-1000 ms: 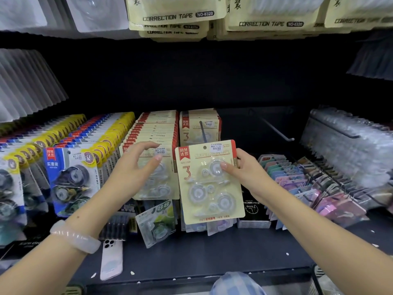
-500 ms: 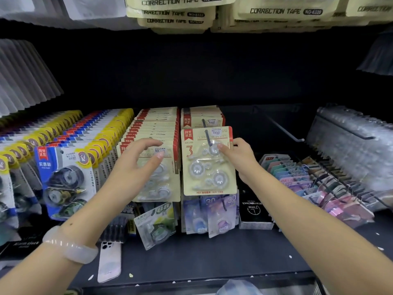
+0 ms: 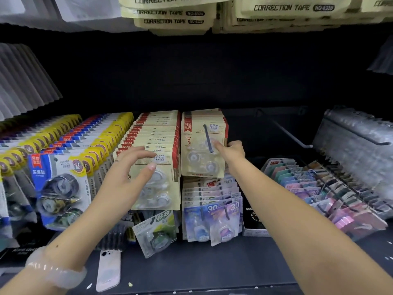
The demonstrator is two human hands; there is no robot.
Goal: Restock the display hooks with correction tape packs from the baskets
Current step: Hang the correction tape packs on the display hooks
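Note:
A cream and red correction tape pack (image 3: 202, 143) hangs on a dark display hook (image 3: 208, 138), pushed back against the packs behind it. My right hand (image 3: 230, 151) touches the pack's right edge, with the index finger laid across its blister. My left hand (image 3: 127, 177) hovers with spread fingers in front of the neighbouring full row of the same cream packs (image 3: 157, 158). It holds nothing.
Blue and yellow tape packs (image 3: 57, 184) fill hooks at left. A bare hook (image 3: 291, 135) juts out right of the cream rows. Purple packs (image 3: 212, 220), a green pack (image 3: 156, 233), a black box (image 3: 254, 218) and a white phone (image 3: 108, 269) sit below on the shelf.
My right hand slid the cream pack along the hook, up and back against the stack. My left hand stayed in front of the neighbouring row.

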